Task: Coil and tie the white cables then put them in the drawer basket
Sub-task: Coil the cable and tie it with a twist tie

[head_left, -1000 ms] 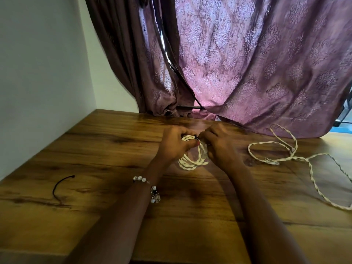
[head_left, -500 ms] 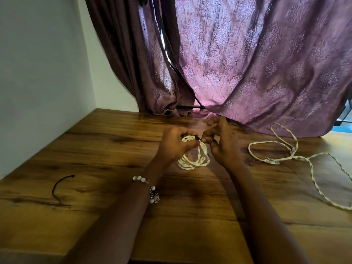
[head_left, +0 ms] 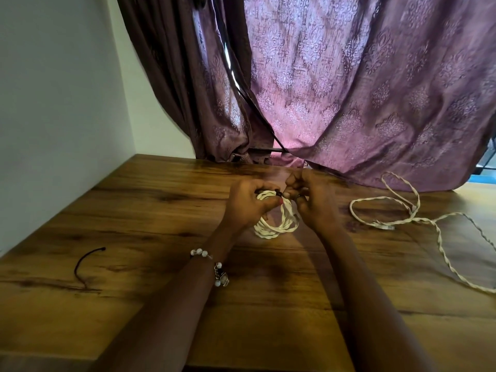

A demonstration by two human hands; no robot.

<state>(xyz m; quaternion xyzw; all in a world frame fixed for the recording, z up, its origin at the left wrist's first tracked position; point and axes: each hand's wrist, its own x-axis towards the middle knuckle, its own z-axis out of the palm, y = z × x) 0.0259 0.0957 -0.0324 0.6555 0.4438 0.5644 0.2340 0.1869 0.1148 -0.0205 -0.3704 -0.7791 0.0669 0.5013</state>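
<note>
One white cable is coiled (head_left: 277,222) and I'm partway through tying it; I judge the tie not finished, since a dark tie (head_left: 279,194) sits at the top of the coil right between both sets of fingers. The second white cable (head_left: 410,214) lies loose and uncoiled on the bench (head_left: 161,200), well off to the right of my right fingers, its far run snaking toward the bench edge. A spare dark tie (head_left: 84,264) lies well to the left of my left fingers, untouched; I'd guess it's for that second cable. No drawer basket in view, so nothing is stowed yet. Left to do: finish this tie, coil and tie the second cable, put both away.

Pose: left hand (head_left: 247,204) curls round the top of the coil, thumb pressed on the strands just beside the dark tie, holding the loops together; the rest of the coil hangs below the fingers onto the bench. Right hand (head_left: 311,200) is raised just right of the coil, fingers bunched and pinching at the tie end; the exact grip is too small to tell. Both forearms reach straight forward, the left wrist with a beaded bracelet (head_left: 212,267).
</note>
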